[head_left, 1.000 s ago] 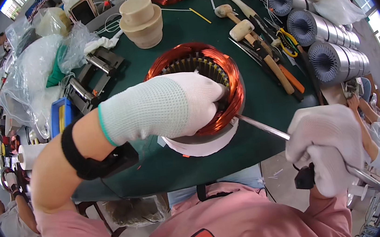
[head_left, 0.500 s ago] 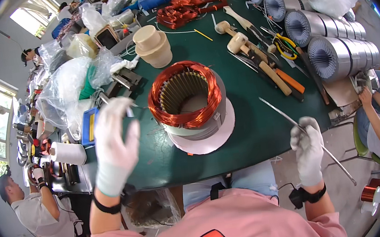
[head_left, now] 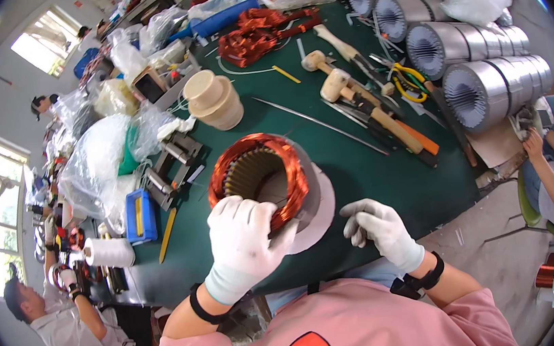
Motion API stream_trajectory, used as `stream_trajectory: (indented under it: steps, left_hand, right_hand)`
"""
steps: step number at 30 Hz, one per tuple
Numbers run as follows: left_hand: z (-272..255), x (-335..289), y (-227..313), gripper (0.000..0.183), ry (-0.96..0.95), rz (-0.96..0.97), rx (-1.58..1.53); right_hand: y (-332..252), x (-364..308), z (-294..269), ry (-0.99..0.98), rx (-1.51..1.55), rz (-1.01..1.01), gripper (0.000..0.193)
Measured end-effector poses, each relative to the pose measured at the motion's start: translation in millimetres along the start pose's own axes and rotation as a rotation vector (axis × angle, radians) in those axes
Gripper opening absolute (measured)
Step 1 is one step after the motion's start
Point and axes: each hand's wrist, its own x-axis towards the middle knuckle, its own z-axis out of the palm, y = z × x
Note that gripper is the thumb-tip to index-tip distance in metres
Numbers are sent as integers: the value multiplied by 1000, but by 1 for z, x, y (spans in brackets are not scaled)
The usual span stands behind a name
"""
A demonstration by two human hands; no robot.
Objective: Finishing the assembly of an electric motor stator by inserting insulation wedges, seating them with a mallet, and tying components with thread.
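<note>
A wound motor stator (head_left: 298,167) stands near the front of the green table, with copper windings around its top and slots lining its bore. My gloved left hand (head_left: 243,244) grips its near rim, fingers over the windings and thumb on the outer side. Under the stator lies a white round board (head_left: 324,212), partly hidden. My gloved right hand (head_left: 378,231) hovers to the right of the board, holding nothing, its fingers loosely bent and apart. Beyond it, a thin metal rod (head_left: 319,125) rests slantwise on the table.
Mallets (head_left: 335,86), yellow-handled pliers (head_left: 410,82) and other hand tools lie at right, beside slotted metal cores (head_left: 449,95). A cream stepped block (head_left: 214,101) stands behind the stator. Left are a blue box (head_left: 139,219) and plastic bags. Co-workers sit at both sides.
My right hand has let go of the metal rod, now on the table, and come in toward the stator. My left hand has moved right and down onto the stator's rim.
</note>
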Motion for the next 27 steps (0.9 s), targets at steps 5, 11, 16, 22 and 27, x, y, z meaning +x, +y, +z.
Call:
stream_trajectory:
  steps: [5, 11, 16, 22, 27]
  left_hand:
    - [-2, -5, 4, 33, 23, -10, 57]
    - [4, 1, 6, 26, 7, -46, 45]
    - [4, -2, 12, 28, 3, -73, 78]
    - [8, -2, 12, 30, 29, -66, 125]
    - [5, -3, 16, 28, 5, -115, 101]
  right_hand:
    - [0, -15, -6, 55, -121, -70, 32]
    - [-41, -10, -24, 215, -477, -449, 26]
    - [-77, 28, -114, 655, -1352, -703, 29]
    - [-71, 42, -118, 632, -1704, -522, 43]
    - [-86, 65, -103, 543, -1780, -413, 48]
